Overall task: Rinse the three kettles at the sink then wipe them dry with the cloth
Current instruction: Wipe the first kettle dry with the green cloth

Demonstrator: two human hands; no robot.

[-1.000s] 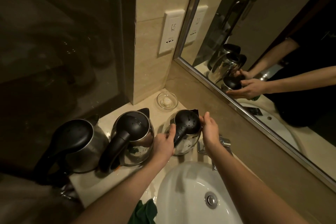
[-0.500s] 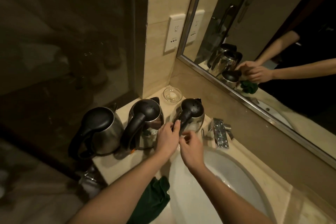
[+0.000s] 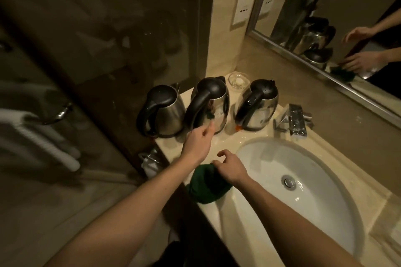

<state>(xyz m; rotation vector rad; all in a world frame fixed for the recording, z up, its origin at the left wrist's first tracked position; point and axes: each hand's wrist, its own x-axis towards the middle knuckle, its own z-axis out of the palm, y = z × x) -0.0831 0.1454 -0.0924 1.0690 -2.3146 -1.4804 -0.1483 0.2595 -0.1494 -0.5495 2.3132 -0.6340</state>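
Note:
Three steel kettles with black lids and handles stand in a row on the counter behind the sink (image 3: 267,165): the left kettle (image 3: 168,112), the middle kettle (image 3: 220,108) and the right kettle (image 3: 261,108). My left hand (image 3: 196,144) hovers just in front of the middle kettle with loosely curled fingers and holds nothing. A dark green cloth (image 3: 205,189) lies bunched on the counter's front edge, left of the basin. My right hand (image 3: 232,169) reaches down onto its top; the fingertips touch it and the thumb is lifted.
A chrome faucet (image 3: 295,119) stands right of the kettles. A small glass dish (image 3: 238,80) sits by the wall behind them. The mirror (image 3: 338,17) runs along the back wall with a wall socket (image 3: 245,4) beside it. A dark glass partition (image 3: 108,39) bounds the left.
Both hands have left the right kettle, which now stands free on the counter. My left hand drew back toward the middle kettle; my right hand dropped to the green cloth.

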